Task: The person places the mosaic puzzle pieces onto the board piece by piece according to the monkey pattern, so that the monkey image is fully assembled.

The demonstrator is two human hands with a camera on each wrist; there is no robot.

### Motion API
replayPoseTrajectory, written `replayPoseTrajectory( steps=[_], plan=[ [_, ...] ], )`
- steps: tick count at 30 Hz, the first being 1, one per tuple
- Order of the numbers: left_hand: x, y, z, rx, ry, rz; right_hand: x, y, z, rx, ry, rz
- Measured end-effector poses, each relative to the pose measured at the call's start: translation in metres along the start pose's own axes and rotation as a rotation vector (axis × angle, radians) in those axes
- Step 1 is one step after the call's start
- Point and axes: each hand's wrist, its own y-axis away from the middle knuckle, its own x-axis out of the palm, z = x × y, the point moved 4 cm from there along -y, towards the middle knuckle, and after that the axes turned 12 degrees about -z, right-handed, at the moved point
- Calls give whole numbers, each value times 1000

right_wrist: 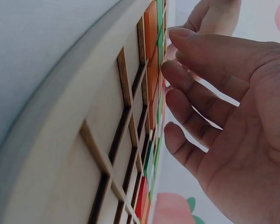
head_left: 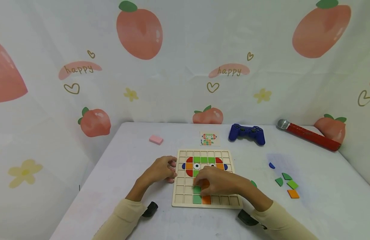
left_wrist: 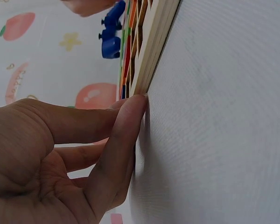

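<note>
A wooden grid board (head_left: 179, 190) lies on the table, partly filled with coloured tiles that form a face with two eye tiles (head_left: 197, 166). At its left edge my left hand (head_left: 160, 169) grips the rim, thumb and fingertips meeting there in the left wrist view. My right hand (head_left: 221, 180) hovers low over the board's middle, fingers loosely bent with nothing between them. Its fingertips (right_wrist: 172, 70) are right by the orange tiles (right_wrist: 152, 70). Below that hand a green tile (head_left: 197, 199) and an orange tile (head_left: 206, 200) sit in the bottom row. The hand hides some middle cells.
Loose tiles lie to the right: a blue half-circle (head_left: 272, 165), green quarter-circles (head_left: 286, 176), a light green square (head_left: 292, 184) and an orange square (head_left: 293, 194). Behind the board are a pattern card (head_left: 216, 141), a pink block (head_left: 156, 139), a blue game controller (head_left: 247, 134) and a red microphone (head_left: 311, 135).
</note>
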Motion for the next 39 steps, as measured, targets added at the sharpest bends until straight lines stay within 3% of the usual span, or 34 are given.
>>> replayPoseTrajectory(
  steps=[7,13,25,31,39],
  plan=[
    [0,-1,0,11,-8,4,-13,14,-12,32,2,-54],
    [-1,0,-1,16,-6,6,-33,37,-31,68,20,-120],
    [-1,0,-1,16,-4,1,-66,85,-72,216,29,-237],
    [0,-1,-1,13,-8,-2,-76,103,-87,252,22,-260],
    [0,-1,0,7,20,-1,-79,115,-98,258,26,-248]
  ],
)
